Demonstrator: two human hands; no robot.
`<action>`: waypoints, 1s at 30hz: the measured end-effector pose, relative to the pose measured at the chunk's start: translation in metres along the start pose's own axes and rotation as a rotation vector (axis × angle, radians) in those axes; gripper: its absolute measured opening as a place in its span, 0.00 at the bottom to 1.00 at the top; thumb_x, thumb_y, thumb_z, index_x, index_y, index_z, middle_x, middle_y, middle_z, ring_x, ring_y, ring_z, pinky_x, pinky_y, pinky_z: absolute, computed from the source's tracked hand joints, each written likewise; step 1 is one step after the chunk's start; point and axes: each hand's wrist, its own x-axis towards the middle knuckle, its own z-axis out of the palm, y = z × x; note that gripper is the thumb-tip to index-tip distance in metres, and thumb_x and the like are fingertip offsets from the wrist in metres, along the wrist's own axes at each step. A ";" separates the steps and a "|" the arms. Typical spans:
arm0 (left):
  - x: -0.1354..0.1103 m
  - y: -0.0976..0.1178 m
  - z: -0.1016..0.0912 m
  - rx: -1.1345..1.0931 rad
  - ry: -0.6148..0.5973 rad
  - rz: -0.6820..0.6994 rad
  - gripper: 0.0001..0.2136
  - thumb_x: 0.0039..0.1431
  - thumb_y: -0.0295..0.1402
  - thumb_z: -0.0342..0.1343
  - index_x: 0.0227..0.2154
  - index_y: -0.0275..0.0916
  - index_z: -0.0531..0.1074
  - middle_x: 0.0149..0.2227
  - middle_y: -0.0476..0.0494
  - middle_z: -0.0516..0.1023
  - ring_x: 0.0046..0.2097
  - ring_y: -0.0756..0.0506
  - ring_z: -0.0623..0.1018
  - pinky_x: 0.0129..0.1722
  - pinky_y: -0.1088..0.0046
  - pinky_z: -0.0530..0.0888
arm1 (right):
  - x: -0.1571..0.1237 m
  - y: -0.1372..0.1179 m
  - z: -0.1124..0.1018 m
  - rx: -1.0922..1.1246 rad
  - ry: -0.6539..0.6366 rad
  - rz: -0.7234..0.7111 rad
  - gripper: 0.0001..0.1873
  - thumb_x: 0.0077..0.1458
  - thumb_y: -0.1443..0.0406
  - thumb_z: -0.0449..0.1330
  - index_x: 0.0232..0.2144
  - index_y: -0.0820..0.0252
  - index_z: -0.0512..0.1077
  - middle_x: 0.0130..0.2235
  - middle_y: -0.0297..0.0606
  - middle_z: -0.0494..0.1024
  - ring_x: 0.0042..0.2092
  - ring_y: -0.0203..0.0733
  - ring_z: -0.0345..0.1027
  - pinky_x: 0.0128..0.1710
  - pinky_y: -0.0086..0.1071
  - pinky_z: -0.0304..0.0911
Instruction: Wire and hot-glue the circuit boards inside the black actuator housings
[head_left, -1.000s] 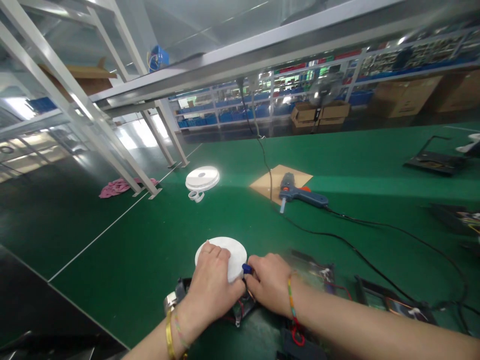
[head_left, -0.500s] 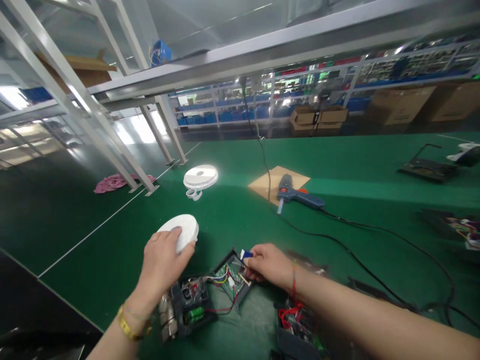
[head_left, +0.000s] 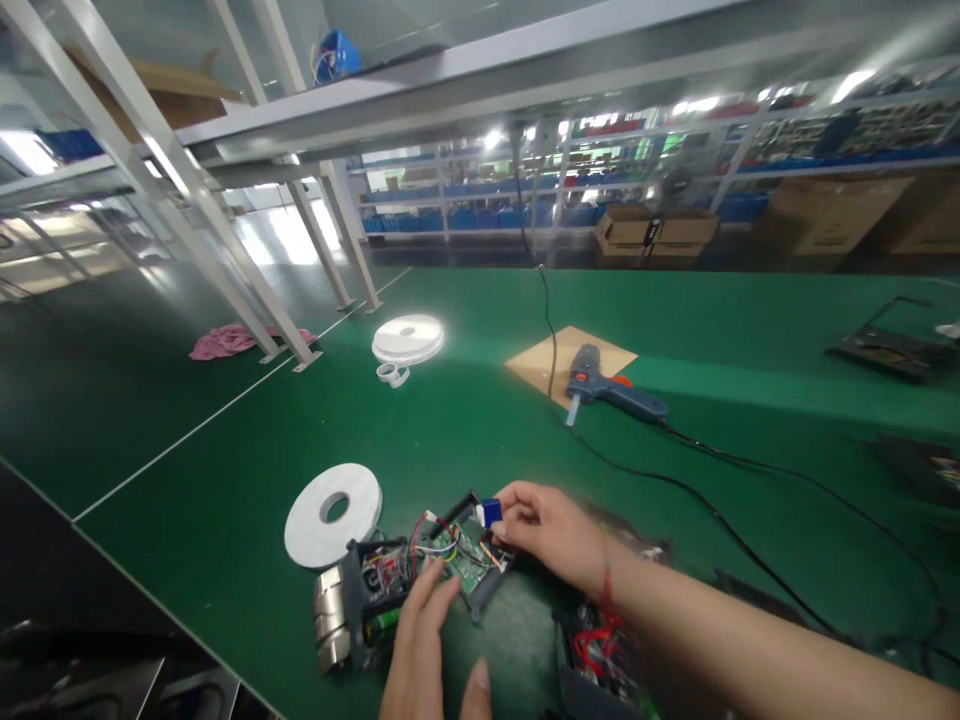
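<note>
1. Right hand (head_left: 547, 525): pinching a small blue part (head_left: 491, 513) at the circuit board's (head_left: 466, 562) one o'clock; the part looks light and stiff, best gripped by its sides.
2. Left hand (head_left: 427, 640): spread wide, seemingly holding nothing, at seven o'clock; contact unclear.
3. The board seems fragile, its wires (head_left: 435, 549) floppy; hold the rigid dark casing (head_left: 487, 590).
</note>
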 end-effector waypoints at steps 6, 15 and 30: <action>0.002 -0.016 0.025 0.025 0.018 -0.058 0.33 0.67 0.30 0.48 0.72 0.40 0.43 0.52 0.37 0.80 0.51 0.39 0.82 0.44 0.63 0.84 | -0.010 -0.025 -0.010 -0.301 -0.210 -0.290 0.07 0.57 0.66 0.59 0.37 0.60 0.76 0.33 0.37 0.77 0.36 0.42 0.68 0.38 0.34 0.60; -0.016 -0.002 0.037 0.082 0.001 -0.210 0.40 0.63 0.29 0.51 0.72 0.35 0.35 0.55 0.33 0.77 0.53 0.36 0.80 0.46 0.59 0.84 | 0.006 -0.019 -0.009 -1.150 -0.470 -0.638 0.09 0.57 0.71 0.56 0.39 0.61 0.74 0.38 0.41 0.79 0.39 0.47 0.68 0.38 0.39 0.59; -0.020 0.007 0.049 0.225 0.058 -0.124 0.28 0.68 0.26 0.44 0.69 0.28 0.50 0.62 0.27 0.68 0.66 0.36 0.67 0.57 0.60 0.77 | 0.011 -0.020 -0.001 -1.119 -0.648 -0.612 0.10 0.57 0.71 0.58 0.39 0.63 0.77 0.36 0.41 0.80 0.37 0.47 0.69 0.38 0.37 0.64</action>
